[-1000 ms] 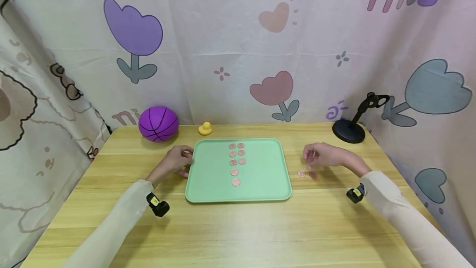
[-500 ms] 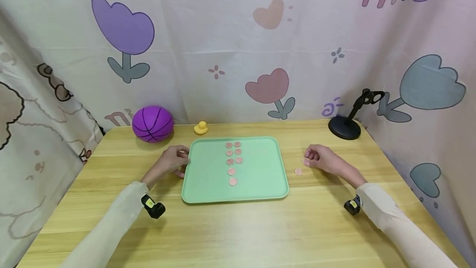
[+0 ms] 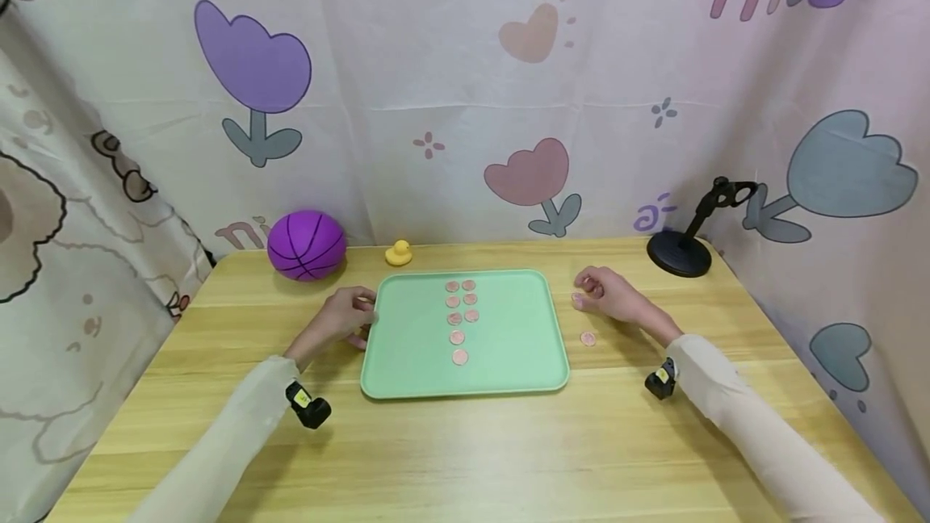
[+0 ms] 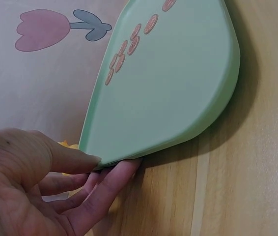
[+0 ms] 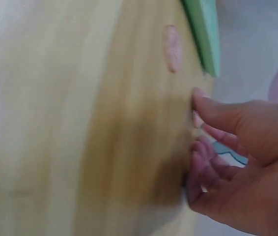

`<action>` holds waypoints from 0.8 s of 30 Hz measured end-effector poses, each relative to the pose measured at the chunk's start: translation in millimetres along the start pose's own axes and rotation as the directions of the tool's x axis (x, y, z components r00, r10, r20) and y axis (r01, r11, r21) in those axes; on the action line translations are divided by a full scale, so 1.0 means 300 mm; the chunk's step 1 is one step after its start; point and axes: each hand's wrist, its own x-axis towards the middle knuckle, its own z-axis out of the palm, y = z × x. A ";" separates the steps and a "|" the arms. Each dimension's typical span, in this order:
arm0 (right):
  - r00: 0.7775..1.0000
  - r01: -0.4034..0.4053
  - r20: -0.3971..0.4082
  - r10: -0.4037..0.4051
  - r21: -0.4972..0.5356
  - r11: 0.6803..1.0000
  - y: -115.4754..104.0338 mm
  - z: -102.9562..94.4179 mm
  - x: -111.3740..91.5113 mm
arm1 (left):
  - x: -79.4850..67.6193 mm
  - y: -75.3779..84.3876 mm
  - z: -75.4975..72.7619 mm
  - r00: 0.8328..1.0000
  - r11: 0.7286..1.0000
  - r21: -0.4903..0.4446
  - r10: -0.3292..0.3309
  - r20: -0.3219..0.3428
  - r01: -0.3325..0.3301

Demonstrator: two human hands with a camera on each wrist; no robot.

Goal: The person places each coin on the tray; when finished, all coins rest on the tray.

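A light green tray [image 3: 523, 345] lies on the wooden table, with several copper-coloured coins [image 3: 457, 337] set in two columns near its middle. My left hand [image 3: 345, 315] grips the tray's left edge. In the left wrist view its thumb rests on the rim, while fingers [image 4: 112, 187] reach against the underside. Right of the tray, my right hand [image 3: 613, 297] is raised slightly above the table with a coin pinched between thumb and fingertips, mostly covered by them. One loose coin [image 3: 588, 339] lies on the wood below that hand; the right wrist view shows it blurred.
A purple ball [image 3: 307, 245] and a yellow rubber duck [image 3: 399, 253] stand behind the tray at the back left. At the back right is a black stand [image 3: 679, 253] with a round base. A patterned curtain [image 3: 407, 47] hangs behind the table [image 3: 465, 458].
My right hand has picked up one of the two loose coins beside the tray and moved left toward the tray's edge. My left hand stays on the rim.
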 end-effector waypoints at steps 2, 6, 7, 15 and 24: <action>1.000 0.009 -0.030 -0.008 0.012 1.000 0.005 0.014 0.004 | -0.003 -0.003 0.001 1.000 1.000 -0.002 0.003 0.003 -0.003; 0.992 -0.052 -0.115 0.054 0.026 0.998 0.020 0.028 0.005 | -0.008 -0.004 0.002 1.000 1.000 -0.006 0.002 0.003 -0.002; 0.989 -0.072 -0.129 0.075 0.028 0.997 0.024 0.030 0.006 | -0.009 -0.004 0.002 1.000 1.000 -0.006 0.001 0.003 -0.001; 0.980 -0.159 -0.125 0.152 -0.050 0.986 -0.005 0.015 0.009 | -0.004 -0.004 0.006 1.000 1.000 -0.009 0.013 -0.006 -0.013; 0.987 -0.081 0.158 0.042 0.252 0.964 -0.193 0.064 0.023 | -0.008 0.005 0.000 1.000 1.000 -0.003 0.005 -0.005 -0.005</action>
